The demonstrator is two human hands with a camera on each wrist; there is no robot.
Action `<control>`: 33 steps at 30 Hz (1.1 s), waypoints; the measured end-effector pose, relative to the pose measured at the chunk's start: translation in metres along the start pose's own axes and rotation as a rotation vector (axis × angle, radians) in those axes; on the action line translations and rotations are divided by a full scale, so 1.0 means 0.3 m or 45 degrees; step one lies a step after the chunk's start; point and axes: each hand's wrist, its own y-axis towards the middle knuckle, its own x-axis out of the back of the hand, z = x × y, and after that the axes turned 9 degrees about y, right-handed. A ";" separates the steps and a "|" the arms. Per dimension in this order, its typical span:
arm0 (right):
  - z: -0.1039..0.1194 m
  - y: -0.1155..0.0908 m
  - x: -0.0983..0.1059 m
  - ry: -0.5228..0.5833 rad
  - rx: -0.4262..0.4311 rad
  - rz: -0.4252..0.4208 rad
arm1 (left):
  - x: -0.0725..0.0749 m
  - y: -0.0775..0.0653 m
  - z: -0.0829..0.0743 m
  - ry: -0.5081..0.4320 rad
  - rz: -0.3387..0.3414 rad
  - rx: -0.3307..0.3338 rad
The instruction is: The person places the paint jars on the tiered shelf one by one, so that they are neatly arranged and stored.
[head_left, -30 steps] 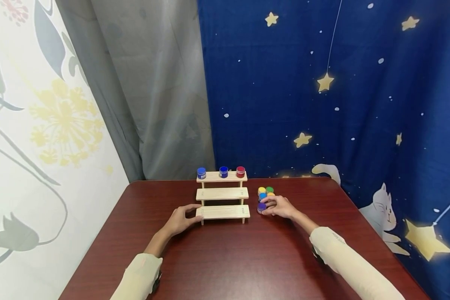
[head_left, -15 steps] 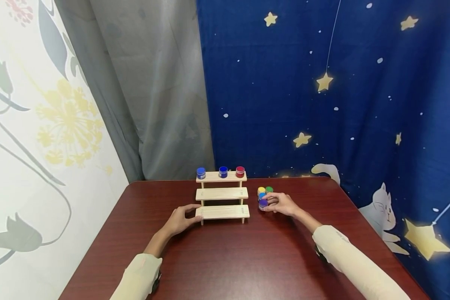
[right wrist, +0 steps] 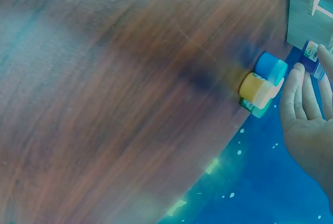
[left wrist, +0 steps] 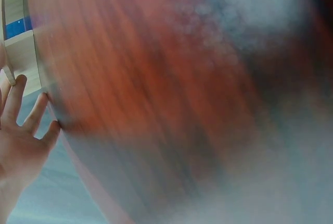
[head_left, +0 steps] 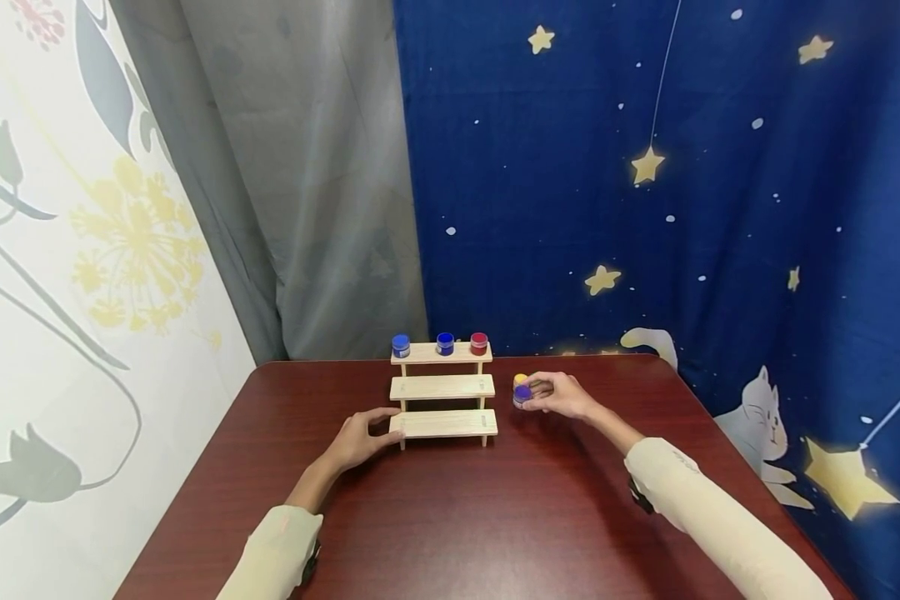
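Note:
My right hand (head_left: 558, 396) pinches a small purple paint jar (head_left: 522, 396) between thumb and fingertips, beside the right end of a three-tier wooden stand (head_left: 442, 425). In the right wrist view this jar (right wrist: 309, 57) is apart from the grouped jars. My left hand (head_left: 360, 440) grips the left end of the stand's lowest step, thumb in front and fingers behind. On the top step stand a blue jar (head_left: 401, 346), a dark blue jar (head_left: 446, 344) and a red jar (head_left: 478, 344). The middle and lowest steps hold nothing.
Several paint jars stand close together on the table (head_left: 450, 517), among them a blue jar (right wrist: 270, 67), a yellow jar (right wrist: 255, 89) and a green jar (right wrist: 260, 110). In the head view, the right hand and purple jar hide most of them. Curtains (head_left: 510, 208) hang behind the table.
My right hand has lifted the purple jar from the front of the group and moved it slightly up in the head view. The left hand stays on the stand.

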 end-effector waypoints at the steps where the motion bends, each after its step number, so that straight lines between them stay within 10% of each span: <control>1: 0.006 0.004 0.000 -0.008 0.003 0.001 | 0.000 0.000 0.000 -0.004 0.003 0.002; 14: 0.101 0.059 -0.021 -0.139 0.043 0.007 | 0.003 -0.001 -0.001 0.004 -0.010 -0.005; 33: 0.225 0.150 -0.101 0.035 0.059 0.153 | 0.003 0.000 -0.002 -0.012 -0.006 -0.003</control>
